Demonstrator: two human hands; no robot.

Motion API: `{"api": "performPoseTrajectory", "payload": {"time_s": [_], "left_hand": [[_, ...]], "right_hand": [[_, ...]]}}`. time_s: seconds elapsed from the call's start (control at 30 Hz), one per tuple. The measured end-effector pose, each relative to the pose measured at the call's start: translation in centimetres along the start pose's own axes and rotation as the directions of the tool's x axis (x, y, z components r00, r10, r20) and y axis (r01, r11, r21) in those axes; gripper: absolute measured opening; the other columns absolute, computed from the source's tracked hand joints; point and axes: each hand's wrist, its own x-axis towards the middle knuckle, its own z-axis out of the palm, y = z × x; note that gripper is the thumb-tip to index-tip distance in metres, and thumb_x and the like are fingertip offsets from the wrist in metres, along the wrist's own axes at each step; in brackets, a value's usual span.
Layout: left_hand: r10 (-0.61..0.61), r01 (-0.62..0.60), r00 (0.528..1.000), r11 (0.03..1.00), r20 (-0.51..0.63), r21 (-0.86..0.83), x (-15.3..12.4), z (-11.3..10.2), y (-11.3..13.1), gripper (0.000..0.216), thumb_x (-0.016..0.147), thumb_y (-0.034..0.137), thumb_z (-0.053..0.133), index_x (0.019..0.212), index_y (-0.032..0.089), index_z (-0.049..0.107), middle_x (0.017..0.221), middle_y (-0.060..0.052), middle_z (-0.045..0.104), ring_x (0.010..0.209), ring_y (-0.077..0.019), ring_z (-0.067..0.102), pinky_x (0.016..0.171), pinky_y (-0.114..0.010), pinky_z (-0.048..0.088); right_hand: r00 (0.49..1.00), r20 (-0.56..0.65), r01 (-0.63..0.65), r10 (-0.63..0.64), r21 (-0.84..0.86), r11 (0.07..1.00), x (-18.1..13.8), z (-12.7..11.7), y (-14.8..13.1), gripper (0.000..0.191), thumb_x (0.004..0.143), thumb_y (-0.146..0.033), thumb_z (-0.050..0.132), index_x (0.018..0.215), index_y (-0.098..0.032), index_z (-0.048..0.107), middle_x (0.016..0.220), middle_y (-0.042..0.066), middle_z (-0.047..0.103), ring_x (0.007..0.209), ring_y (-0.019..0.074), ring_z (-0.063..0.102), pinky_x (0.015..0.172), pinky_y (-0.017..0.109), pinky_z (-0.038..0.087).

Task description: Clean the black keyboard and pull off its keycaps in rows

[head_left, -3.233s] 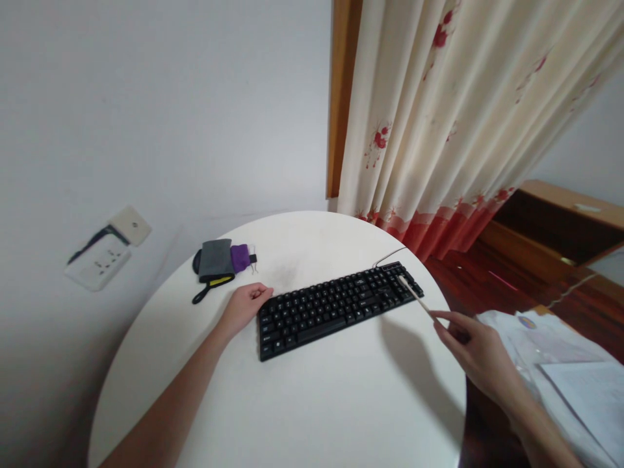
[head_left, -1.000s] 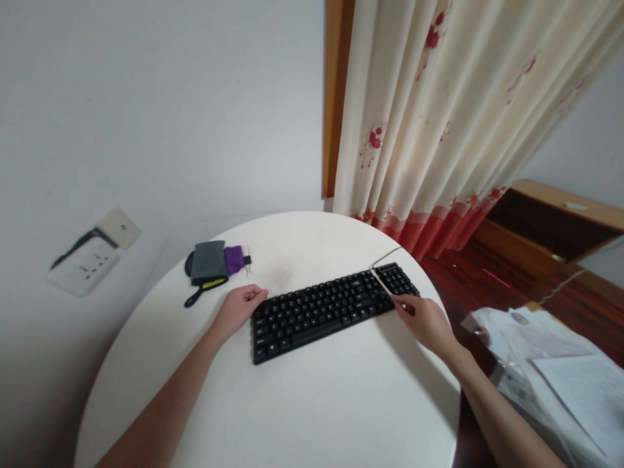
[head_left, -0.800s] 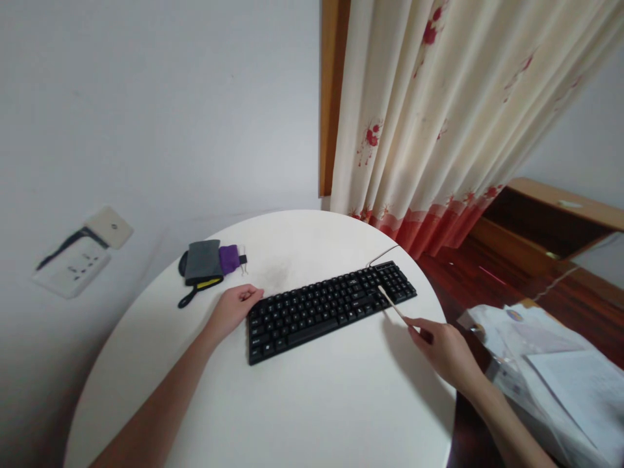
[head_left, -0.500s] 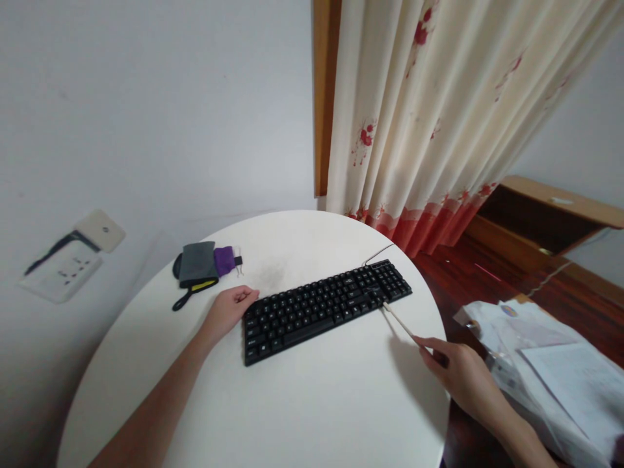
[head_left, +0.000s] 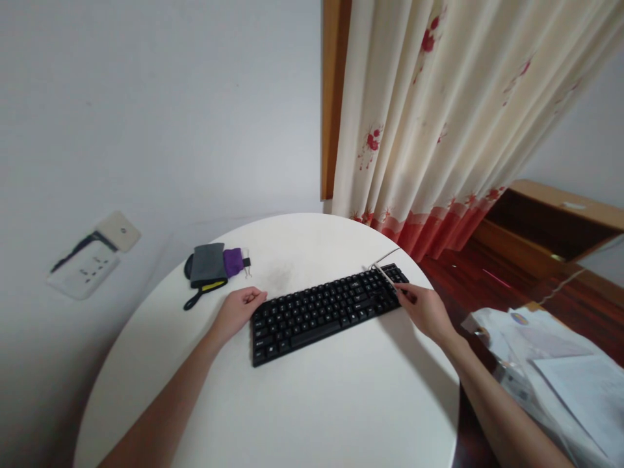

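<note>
A black computer keyboard (head_left: 322, 315) lies at a slant on the round white table (head_left: 312, 403). My left hand (head_left: 240, 308) is closed at its upper left corner, thumb and fingers pinching the edge. Between the fingertips of my right hand (head_left: 425, 311) is a thin white cotton swab (head_left: 384, 275). The swab points up and left across the number-pad end, its tip near the keyboard's back edge. Whether that tip touches the keys I cannot tell. The cable (head_left: 389, 254) leaves the keyboard's far side toward the table's edge.
A grey pouch (head_left: 207, 263) with a loop, a purple cloth piece (head_left: 233, 262) and a binder clip (head_left: 247, 262) lie at the back left. A wall socket (head_left: 88, 266) is on the left, a curtain (head_left: 404, 130) behind. Plastic-wrapped papers (head_left: 560, 370) sit at the right.
My right hand has moved up and left with the swab, from the keyboard's front edge to its back right. My left hand stays at the corner. The view has shifted slightly.
</note>
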Motion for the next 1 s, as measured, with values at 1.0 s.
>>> {"api": "performPoseTrajectory", "payload": {"time_s": [1.0], "left_hand": [[-0.031, 0.032, 0.999, 0.999, -0.017, 0.035, 0.0, 0.0, 0.2, 0.043, 0.072, 0.059, 0.061, 0.064, 0.016, 0.063, 0.056, -0.001, 0.060, 0.056, -0.0156, 0.051, 0.055, -0.025, 0.031]], "right_hand": [[0.994, 0.085, -0.064, 0.064, -0.003, 0.998, -9.8, -6.1, 3.6, 0.046, 0.091, -0.050, 0.051, 0.114, -0.017, 0.073, 0.056, -0.001, 0.057, 0.048, 0.0136, 0.048, 0.049, 0.025, 0.037]]}}
